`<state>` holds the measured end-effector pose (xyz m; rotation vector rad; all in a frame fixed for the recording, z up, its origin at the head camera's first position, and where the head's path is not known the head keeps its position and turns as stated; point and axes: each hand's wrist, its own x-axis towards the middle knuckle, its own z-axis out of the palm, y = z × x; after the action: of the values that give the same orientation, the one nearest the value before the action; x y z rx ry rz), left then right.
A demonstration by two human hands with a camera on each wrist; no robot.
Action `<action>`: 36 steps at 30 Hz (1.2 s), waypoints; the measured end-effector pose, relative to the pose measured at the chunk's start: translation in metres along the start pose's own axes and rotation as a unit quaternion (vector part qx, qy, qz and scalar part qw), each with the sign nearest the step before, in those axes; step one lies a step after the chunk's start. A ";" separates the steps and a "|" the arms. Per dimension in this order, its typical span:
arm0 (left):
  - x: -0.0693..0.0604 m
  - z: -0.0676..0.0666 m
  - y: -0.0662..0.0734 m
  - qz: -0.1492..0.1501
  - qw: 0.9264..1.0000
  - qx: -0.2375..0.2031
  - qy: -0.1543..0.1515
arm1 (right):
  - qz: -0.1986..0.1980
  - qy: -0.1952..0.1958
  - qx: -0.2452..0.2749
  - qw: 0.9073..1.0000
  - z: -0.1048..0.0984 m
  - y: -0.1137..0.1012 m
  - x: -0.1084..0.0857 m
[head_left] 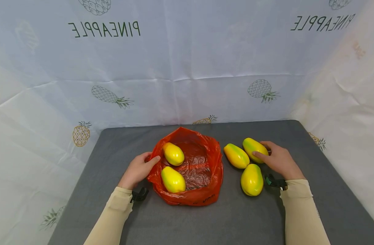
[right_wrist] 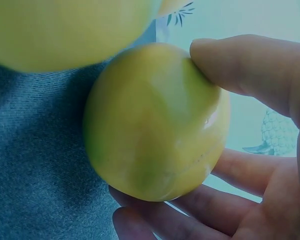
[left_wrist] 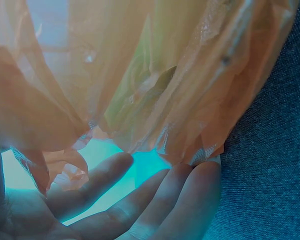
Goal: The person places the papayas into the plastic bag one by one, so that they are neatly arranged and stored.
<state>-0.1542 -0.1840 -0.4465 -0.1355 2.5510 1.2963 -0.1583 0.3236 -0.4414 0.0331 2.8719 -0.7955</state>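
Note:
A red plastic bag point(head_left: 195, 198) sits wide open on the table, with two yellow papayas inside: one toward the back point(head_left: 173, 154), one nearer the front point(head_left: 173, 179). My left hand point(head_left: 140, 170) holds the bag's left rim, thumb over the edge; in the left wrist view its fingertips point(left_wrist: 202, 175) touch the plastic from outside. On the right, my right hand point(head_left: 280, 159) grips a yellow-green papaya point(head_left: 253, 148) between thumb and fingers. The right wrist view has this papaya point(right_wrist: 155, 125) resting against the palm-side fingers below, thumb above.
Two more papayas lie between the bag and my right hand: one on the left point(head_left: 236, 156), one in front point(head_left: 252, 180). They sit close to the gripped one. The dark grey tabletop point(head_left: 205, 224) ends at a pineapple-print curtain point(head_left: 180, 102).

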 end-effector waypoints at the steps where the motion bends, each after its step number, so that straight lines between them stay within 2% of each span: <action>1: 0.000 0.000 0.000 0.000 1.000 0.000 0.000 | 0.001 0.000 0.000 1.000 0.000 0.000 0.000; 25: 0.000 0.000 0.000 -0.004 1.000 0.003 -0.001 | 0.013 0.004 -0.008 1.000 -0.007 0.004 -0.002; 36: 0.001 -0.001 -0.001 0.003 1.000 0.002 -0.001 | 0.011 0.006 -0.012 1.000 -0.010 0.006 -0.003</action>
<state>-0.1549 -0.1849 -0.4466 -0.1271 2.5542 1.2933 -0.1566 0.3339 -0.4361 0.0674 2.8867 -0.7603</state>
